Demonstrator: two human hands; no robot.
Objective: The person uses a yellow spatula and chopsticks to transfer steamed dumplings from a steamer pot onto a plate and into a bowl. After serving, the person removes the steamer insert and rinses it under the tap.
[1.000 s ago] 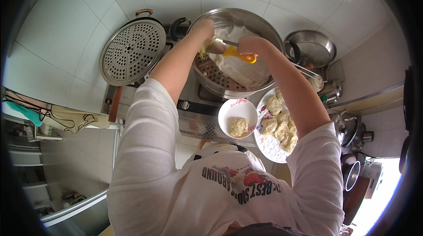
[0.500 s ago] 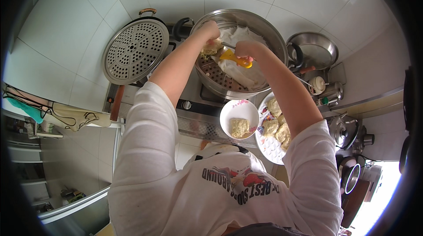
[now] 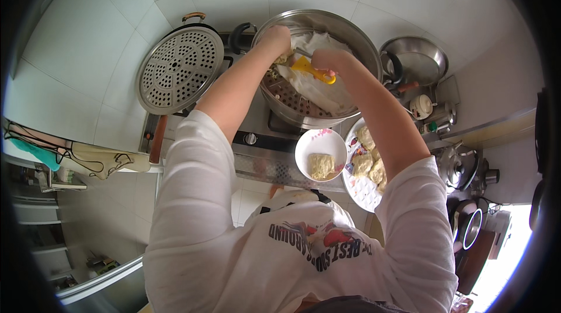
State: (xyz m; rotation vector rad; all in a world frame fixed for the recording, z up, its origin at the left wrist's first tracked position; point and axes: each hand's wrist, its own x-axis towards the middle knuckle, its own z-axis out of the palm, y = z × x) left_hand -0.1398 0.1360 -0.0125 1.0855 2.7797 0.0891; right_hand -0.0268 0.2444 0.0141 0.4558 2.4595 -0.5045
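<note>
Doughy, pale yellow lump [image 3: 284,58], partly hidden, sits just below my left hand, at the left side of a wide steel pot [image 3: 295,117]. From the left: a round steel plate full of holes [image 3: 180,70] leans by the tiled wall, with a reddish-brown handle [image 3: 157,141] below it. Next comes the pot's black side handle [image 3: 238,38]. My left hand [image 3: 277,40] reaches over the pot's rim, knuckles up; its fingers curl down out of sight, so I cannot tell whether they grip the lump or only touch it. Just right of the lump is the broad end of a yellow tool [image 3: 302,65]; whether they touch is unclear. My right hand [image 3: 330,62] is closed around this tool, over a crumpled white cloth [image 3: 318,94] in the pot. Nearer my body, a white bowl [image 3: 304,158] holds one similar piece [image 3: 322,165]. Right of it, partly under my right arm, a white plate [image 3: 363,196] carries several more pieces [image 3: 362,165]. Farther right stands a shallow steel pan [image 3: 418,59].
</note>
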